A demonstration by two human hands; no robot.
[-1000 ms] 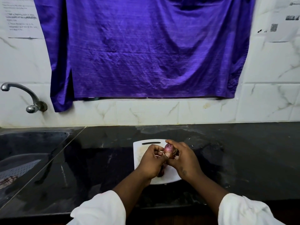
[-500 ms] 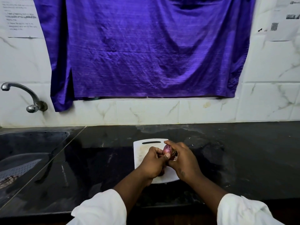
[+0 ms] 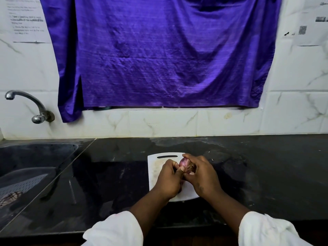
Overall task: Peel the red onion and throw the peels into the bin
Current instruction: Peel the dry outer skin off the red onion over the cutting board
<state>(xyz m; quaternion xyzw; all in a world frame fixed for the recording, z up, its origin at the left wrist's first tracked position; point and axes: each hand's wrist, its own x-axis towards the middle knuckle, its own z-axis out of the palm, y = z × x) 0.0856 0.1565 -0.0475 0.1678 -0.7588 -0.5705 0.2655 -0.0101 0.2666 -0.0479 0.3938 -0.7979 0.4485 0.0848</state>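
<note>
Though little has shifted, onion [image 3: 183,163] remains over board [image 3: 154,168], lower centre: right hand [image 3: 202,174] curled round it, left hand [image 3: 169,178] pinching it; peeling judged unfinished.

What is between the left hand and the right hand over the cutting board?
The red onion: the left hand and the right hand both grip it, in the head view.
</note>
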